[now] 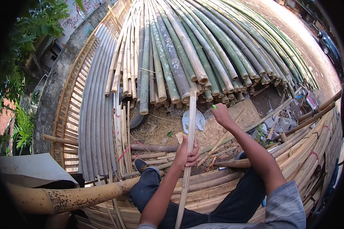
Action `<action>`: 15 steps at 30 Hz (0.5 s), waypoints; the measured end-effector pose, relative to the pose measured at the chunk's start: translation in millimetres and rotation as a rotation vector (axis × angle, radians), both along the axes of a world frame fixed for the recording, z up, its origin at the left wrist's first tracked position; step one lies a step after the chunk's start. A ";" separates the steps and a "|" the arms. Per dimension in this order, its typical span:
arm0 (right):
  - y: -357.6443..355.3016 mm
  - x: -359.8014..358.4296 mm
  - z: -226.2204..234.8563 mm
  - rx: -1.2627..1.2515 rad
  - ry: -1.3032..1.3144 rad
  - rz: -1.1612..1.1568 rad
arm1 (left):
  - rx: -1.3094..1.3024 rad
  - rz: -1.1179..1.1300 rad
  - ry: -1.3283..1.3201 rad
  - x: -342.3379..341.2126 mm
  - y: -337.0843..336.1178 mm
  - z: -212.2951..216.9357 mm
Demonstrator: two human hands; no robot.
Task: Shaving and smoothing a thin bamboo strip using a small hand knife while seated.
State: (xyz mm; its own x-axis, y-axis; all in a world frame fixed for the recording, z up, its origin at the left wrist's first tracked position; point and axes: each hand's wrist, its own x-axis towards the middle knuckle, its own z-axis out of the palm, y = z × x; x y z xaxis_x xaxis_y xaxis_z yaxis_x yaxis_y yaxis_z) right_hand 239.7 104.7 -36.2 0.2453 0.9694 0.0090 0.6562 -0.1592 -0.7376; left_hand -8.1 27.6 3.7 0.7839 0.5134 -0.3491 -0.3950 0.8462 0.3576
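Observation:
A long pale split bamboo strip (191, 118) slants from my lap up to the cut ends of the stacked poles. My left hand (186, 154) is wrapped around it near its middle. To the right of the strip's upper end is my right hand (221, 114), closed on a green-handled knife (214, 107). Only a bit of bright green handle and a thin dark part of that knife show past the fingers. The knife stands apart from the strip. Just behind the strip, on the ground, lies a crumpled pale plastic bag (197, 121).
A large stack of bamboo poles (225, 49) fills the far side, ends toward me. Corrugated sheets (97, 107) and a bamboo fence (67, 114) stand at left. A thick bamboo pole (72, 200) crosses at lower left. Bundled split bamboo (309, 156) lies right; cardboard (240, 118) covers the ground ahead.

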 end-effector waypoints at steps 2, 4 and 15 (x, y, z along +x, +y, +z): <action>-0.1 -6.8 0.6 0.023 0.074 0.023 | 0.074 0.109 0.031 1.3 10.7 -0.6; -3.7 -21.6 12.8 0.111 0.164 0.071 | 0.124 0.152 0.095 -0.7 16.9 -4.9; -22.1 -42.4 16.3 -0.007 -0.405 0.495 | 0.388 0.100 0.565 17.1 -3.9 -1.1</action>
